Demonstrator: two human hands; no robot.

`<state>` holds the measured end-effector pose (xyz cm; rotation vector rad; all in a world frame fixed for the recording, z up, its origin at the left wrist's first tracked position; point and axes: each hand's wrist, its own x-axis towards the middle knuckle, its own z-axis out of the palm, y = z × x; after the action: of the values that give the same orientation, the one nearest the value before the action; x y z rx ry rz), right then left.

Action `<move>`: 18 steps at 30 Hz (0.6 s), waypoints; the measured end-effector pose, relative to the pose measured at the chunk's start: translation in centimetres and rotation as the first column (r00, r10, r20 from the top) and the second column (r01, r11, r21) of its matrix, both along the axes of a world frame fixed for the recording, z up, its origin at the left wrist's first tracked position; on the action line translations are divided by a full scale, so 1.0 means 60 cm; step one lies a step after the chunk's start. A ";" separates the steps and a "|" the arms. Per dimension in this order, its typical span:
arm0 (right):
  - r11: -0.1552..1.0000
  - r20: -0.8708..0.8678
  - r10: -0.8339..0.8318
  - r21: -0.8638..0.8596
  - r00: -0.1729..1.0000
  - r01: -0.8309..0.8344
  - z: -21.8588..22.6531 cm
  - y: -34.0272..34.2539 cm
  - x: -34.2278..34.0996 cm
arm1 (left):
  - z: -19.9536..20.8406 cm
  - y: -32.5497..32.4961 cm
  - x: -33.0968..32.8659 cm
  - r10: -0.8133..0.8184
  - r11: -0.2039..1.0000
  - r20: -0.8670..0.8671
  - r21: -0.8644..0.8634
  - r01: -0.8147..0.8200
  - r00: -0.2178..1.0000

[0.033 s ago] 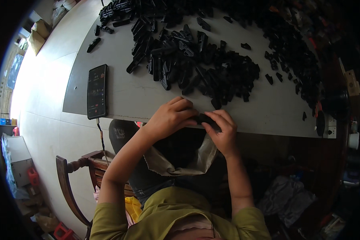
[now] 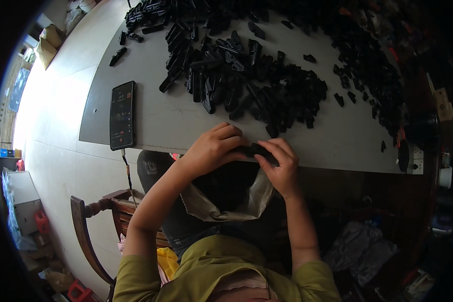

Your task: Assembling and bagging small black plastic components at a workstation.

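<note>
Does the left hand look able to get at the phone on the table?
Probably yes: only grey tabletop separates the left hand from the phone, though that hand seems busy with a black piece that the right hand holds too.

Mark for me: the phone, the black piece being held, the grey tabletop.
Phone (image 2: pixel 122 116): head view, middle of its dark screen.
Held black piece (image 2: pixel 262 152): head view, middle of its exposed dark side.
Grey tabletop (image 2: pixel 158 118): head view, bare surface right of the phone.

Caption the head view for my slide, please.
Left hand and right hand hold a black part at the near edge of a grey table, black pieces heaped beyond.
</note>
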<state>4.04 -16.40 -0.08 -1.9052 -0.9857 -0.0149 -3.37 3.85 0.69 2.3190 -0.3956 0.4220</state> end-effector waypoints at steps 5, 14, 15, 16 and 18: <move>0.997 -0.019 0.078 -0.010 0.997 -0.078 0.001 -0.007 0.001 | 0.000 0.009 -0.005 -0.032 0.996 -0.109 -0.087 0.022 0.994; 0.992 0.038 0.059 -0.113 0.998 -0.054 0.004 -0.017 0.008 | -0.003 0.007 0.000 -0.089 0.979 -0.126 -0.194 0.063 0.988; 0.992 0.040 0.055 -0.114 0.998 -0.050 0.004 -0.013 0.005 | 0.000 0.002 0.000 -0.086 0.981 -0.124 -0.184 0.062 0.989; 0.990 0.065 0.076 -0.126 0.995 -0.067 0.001 -0.004 0.006 | -0.001 0.002 0.003 -0.083 0.983 -0.118 -0.170 0.062 0.990; 0.987 0.096 0.093 -0.137 0.991 -0.079 0.006 -0.001 0.009 | -0.003 0.001 -0.002 -0.098 0.986 -0.101 -0.145 0.083 0.990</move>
<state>4.59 -16.48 0.25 -1.9968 -1.1630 0.0037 -3.50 3.93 0.53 2.1669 -0.4039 0.2696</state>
